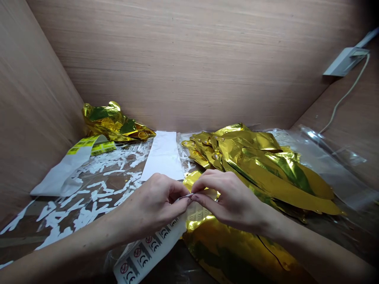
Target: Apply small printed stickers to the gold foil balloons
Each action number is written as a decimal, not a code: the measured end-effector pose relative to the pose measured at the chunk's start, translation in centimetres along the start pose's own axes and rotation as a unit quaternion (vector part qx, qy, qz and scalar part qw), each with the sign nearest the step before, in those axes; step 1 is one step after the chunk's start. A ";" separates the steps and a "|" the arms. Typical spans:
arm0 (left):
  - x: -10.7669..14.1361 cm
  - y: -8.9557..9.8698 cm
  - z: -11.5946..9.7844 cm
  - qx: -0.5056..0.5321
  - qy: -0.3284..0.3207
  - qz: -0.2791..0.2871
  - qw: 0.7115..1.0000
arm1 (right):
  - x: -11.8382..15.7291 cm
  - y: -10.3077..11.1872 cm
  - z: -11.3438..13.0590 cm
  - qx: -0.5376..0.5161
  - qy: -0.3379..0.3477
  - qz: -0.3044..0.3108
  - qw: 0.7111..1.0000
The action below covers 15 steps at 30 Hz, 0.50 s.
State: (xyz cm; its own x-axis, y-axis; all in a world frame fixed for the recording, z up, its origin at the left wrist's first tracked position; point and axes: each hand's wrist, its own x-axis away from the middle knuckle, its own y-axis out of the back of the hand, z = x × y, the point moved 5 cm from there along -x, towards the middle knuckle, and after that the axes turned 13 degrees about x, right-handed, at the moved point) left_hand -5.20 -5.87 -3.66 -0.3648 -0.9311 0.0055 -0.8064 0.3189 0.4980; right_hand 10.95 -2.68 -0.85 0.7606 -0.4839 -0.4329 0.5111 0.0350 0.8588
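My left hand (166, 199) and my right hand (227, 195) meet at the middle, both closed in a pinch. Between their fingertips is a small thin white piece (186, 195), seen edge-on; whether it is a label cannot be told. Under the hands hangs a strip of labels (142, 256) printed with CE marks and red warning signs; its upper end is partly hidden by my fingers. Below my right hand lies a flat gold foil balloon (225, 252), partly covered by the hand and forearm.
A pile of gold foil balloons (254, 154) lies at the right, beside clear plastic bags (334, 169). Crumpled gold foil (115, 122), a yellow-printed label strip (65, 165) and white paper scraps (97, 193) are at the left. A white sheet (164, 156) lies near the back wall.
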 end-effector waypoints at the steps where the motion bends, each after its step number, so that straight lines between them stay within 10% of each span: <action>1: 0.0 0.0 0.1 0.001 0.005 0.000 1.000 | 0.1 0.0 0.0 -0.001 -0.002 -0.003 1.000; 15: -0.5 -0.2 -0.1 0.005 0.015 -0.016 1.000 | 0.4 -1.4 -1.0 -0.046 -0.081 0.061 0.994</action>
State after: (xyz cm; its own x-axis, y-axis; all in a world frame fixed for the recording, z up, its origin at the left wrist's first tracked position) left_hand -4.84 -5.52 -3.67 -0.3252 -0.9455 0.0161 -0.8223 0.2911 0.4890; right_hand 10.92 -2.06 -2.46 0.7487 -0.6054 -0.2703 0.4590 0.1792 0.8702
